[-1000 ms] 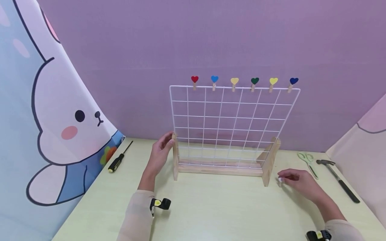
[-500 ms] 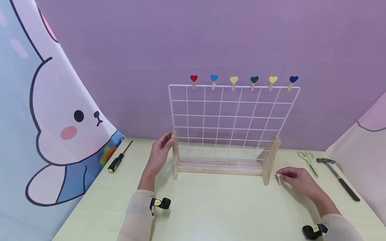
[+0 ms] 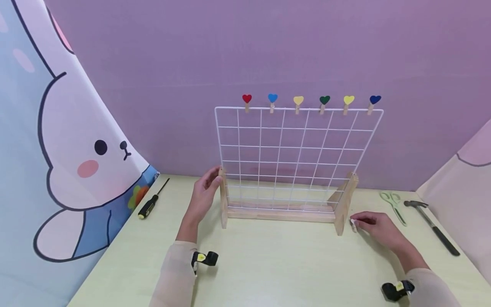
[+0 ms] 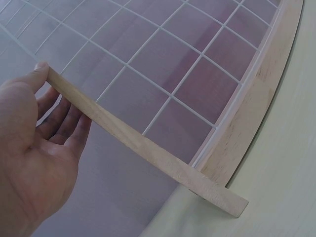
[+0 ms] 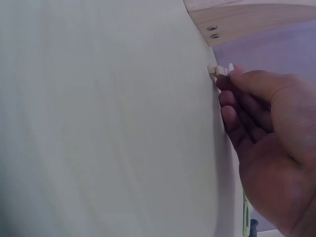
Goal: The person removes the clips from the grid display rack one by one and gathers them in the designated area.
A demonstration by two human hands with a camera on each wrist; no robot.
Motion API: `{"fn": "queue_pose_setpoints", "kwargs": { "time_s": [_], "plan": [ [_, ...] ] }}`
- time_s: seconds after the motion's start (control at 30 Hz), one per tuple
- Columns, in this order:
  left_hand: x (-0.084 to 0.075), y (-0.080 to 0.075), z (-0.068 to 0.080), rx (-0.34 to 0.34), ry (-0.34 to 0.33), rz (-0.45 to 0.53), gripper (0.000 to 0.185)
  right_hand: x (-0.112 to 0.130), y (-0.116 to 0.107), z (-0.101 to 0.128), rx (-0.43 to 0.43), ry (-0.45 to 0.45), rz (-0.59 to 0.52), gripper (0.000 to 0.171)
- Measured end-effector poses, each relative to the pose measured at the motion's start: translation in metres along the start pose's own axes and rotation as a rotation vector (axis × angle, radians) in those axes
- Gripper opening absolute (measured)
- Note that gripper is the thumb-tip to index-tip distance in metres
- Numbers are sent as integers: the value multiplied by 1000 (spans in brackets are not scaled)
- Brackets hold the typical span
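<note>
One wire grid (image 3: 295, 157) in a wooden stand stood on the counter (image 3: 268, 264), bearing six heart pegs. Left hand (image 3: 203, 194), grip relaxed, touched its left upright (image 3: 223, 198); right hand (image 3: 374, 226) pinched one small white piece (image 3: 353, 224) beside the right upright.

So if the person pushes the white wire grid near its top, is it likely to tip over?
Probably yes. The white wire grid stands tall on a narrow wooden base with two short feet, so a push high up may rock it. It looks light, being thin wire. The left hand touching the left foot probably steadies it.
</note>
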State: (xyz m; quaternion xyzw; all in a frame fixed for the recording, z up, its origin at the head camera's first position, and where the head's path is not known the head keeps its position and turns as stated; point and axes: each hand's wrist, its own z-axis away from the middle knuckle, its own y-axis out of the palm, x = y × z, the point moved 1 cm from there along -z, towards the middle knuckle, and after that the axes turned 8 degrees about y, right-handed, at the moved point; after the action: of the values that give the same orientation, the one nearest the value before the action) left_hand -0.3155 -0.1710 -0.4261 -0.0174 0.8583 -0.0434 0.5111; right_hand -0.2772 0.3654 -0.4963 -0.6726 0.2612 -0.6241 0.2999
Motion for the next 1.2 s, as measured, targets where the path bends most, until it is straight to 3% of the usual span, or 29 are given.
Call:
{"fn": "queue_pose_setpoints", "kwargs": {
  "time_s": [0.57, 1.2],
  "plan": [
    [-3, 1, 0, -10, -1, -5, 47, -2, 1, 2, 44, 37, -32, 22],
    [-1, 1, 1, -11, -18, 8, 45, 0, 0, -7, 39, 42, 13, 20]
  ]
}}
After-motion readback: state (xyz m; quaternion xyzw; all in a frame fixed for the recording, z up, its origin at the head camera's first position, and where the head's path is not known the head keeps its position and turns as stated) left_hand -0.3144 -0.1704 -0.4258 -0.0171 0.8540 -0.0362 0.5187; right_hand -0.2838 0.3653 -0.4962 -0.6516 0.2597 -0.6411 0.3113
